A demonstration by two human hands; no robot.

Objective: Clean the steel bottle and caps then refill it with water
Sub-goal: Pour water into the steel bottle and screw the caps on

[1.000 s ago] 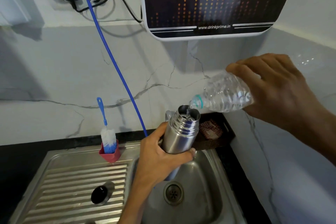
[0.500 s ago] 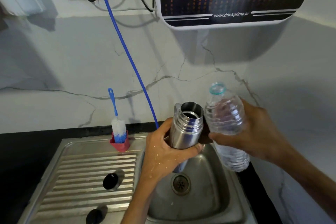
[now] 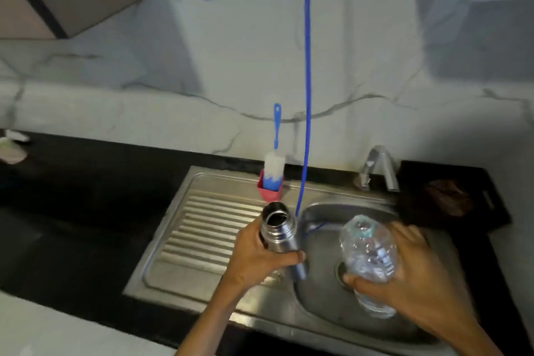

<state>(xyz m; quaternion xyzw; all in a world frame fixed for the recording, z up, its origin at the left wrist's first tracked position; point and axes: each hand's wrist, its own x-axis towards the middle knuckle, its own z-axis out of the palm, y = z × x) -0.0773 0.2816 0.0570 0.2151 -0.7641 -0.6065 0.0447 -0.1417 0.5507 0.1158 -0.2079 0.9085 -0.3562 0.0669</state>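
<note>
The steel bottle (image 3: 279, 228) is uncapped and nearly upright, mouth open at the top, held over the edge between the draining board and the sink bowl. My left hand (image 3: 260, 259) grips it around the body. My right hand (image 3: 404, 277) holds a clear plastic water bottle (image 3: 368, 257) over the sink bowl, its uncapped mouth pointing up toward the camera. The two bottles are apart. No caps are visible in this blurred view.
A steel sink (image 3: 332, 324) with ribbed draining board (image 3: 208, 228) sits in a black counter. A blue bottle brush (image 3: 274, 165) stands in a pink holder at the back. A blue hose (image 3: 307, 81) hangs into the bowl. The tap (image 3: 378, 168) stands behind, a dark tray (image 3: 450, 197) to its right.
The plastic bottle stopped pouring, was tipped upright and lowered over the sink bowl. The steel bottle moved left, away from it. The camera swung left and down.
</note>
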